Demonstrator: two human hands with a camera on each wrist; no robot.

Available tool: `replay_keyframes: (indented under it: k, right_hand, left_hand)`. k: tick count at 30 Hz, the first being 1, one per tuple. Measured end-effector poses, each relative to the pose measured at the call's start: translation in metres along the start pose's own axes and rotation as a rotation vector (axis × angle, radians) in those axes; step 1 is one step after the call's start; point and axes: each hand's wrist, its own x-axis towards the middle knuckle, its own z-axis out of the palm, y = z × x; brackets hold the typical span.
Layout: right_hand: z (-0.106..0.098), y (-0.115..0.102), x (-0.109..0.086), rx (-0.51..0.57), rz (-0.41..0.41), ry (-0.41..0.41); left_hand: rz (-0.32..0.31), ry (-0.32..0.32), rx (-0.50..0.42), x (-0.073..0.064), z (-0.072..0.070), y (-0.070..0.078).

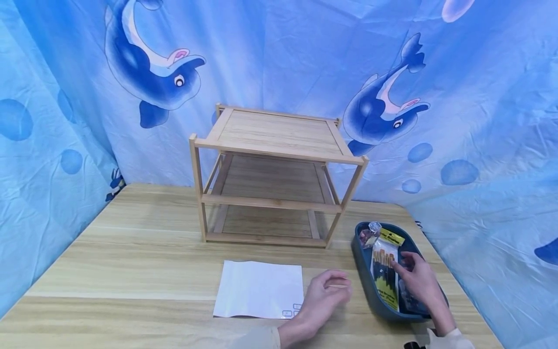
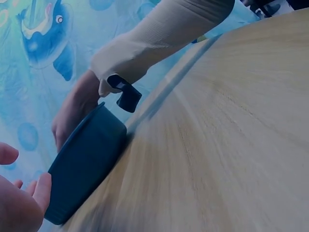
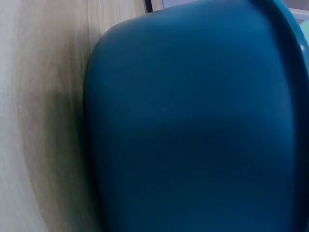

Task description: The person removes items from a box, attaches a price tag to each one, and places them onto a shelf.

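A dark blue oval tub (image 1: 365,281) stands at the right of the table. My right hand (image 1: 419,280) reaches over its right side, thumb and fingers apart, with the thumb against or just above a clear pack of paint brushes (image 1: 385,264) with yellow ends. Some fingertips are hidden inside the tub. Left of the tub, my left hand (image 1: 322,300) hovers beside a white paper sheet (image 1: 259,288), fingers loosely bent around nothing. In the left wrist view its fingers (image 2: 43,191) appear near the tub's outer wall. The right wrist view is filled by the tub's wall (image 3: 193,121).
A wooden shelf rack (image 1: 279,206) with several levels stands at the back of the table. Other clear-wrapped items (image 1: 368,237) lie in the tub's far end. Blue dolphin-printed cloth (image 1: 296,58) hangs around the wooden table (image 1: 109,261).
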Motion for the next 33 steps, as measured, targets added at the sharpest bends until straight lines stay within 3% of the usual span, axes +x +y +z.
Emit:
replay_keyframes:
  k: [10, 15, 26, 33]
  right_hand:
    - [0.0, 0.002, 0.006, 0.005, 0.033, -0.032]
    - [-0.001, 0.005, 0.008, -0.003, 0.017, -0.034]
    - [-0.001, 0.009, 0.011, -0.001, 0.035, -0.081]
    - [-0.001, 0.009, 0.014, -0.021, 0.07, -0.105]
  left_hand:
    - [-0.016, 0.013, -0.079, 0.004, 0.015, -0.011]
    - [-0.044, 0.03, -0.076, 0.005, 0.023, -0.017]
    - [-0.091, 0.123, -0.162, 0.01, 0.047, -0.03]
    - [-0.103, 0.167, -0.162, 0.01, 0.055, -0.031]
